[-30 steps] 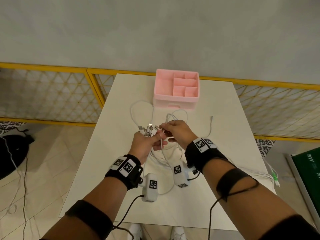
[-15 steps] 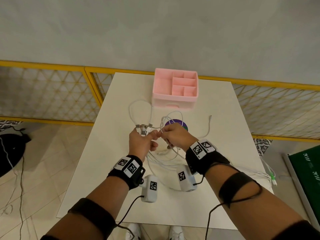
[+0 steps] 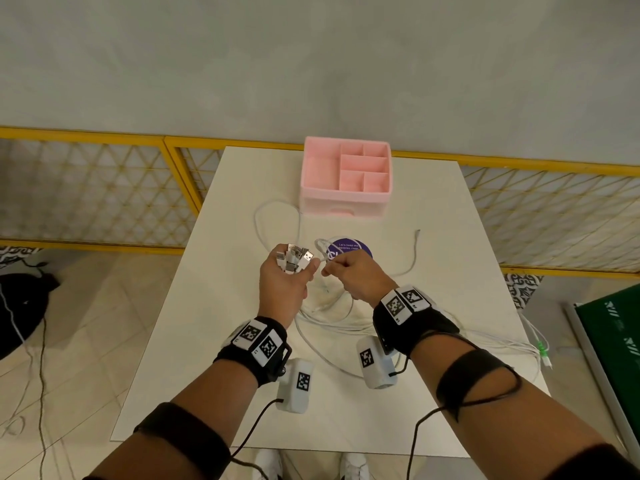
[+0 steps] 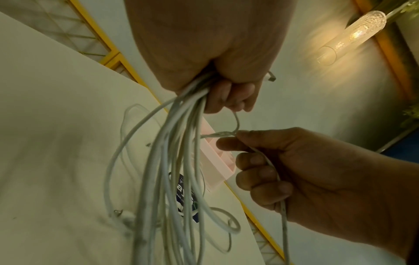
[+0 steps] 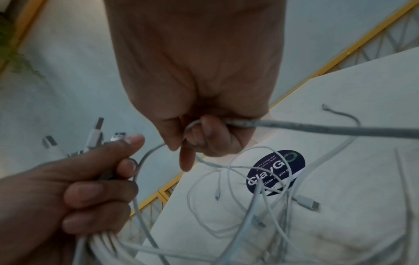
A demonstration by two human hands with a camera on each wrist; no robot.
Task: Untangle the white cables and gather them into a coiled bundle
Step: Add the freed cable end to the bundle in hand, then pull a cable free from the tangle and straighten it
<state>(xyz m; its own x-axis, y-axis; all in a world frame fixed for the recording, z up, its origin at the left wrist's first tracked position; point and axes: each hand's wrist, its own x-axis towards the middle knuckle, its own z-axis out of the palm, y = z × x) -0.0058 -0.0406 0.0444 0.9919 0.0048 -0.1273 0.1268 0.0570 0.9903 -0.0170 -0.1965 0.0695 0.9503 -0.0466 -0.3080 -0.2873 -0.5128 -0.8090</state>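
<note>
Above the table [image 3: 221, 341], hands grip smooth, round white cables [image 4: 172, 143]

Table [image 3: 221, 341]: I see a white rectangular top; its far edge stands against a yellow mesh fence [image 3: 86, 188].
Box [image 3: 346, 199]: a pink organizer with several compartments sits on the table at the far edge, near the middle.
Sticker [image 3: 356, 247]: a round dark label with white letters is on the table top just in front of the box.
Cables [image 3: 332, 317]: loose white strands lie on the table, some crossing over the sticker. One loop [image 3: 273, 220] lies to the left of the box. One single end [image 3: 414, 251] lies to the right of the sticker. A few strands run off the right edge.
</note>
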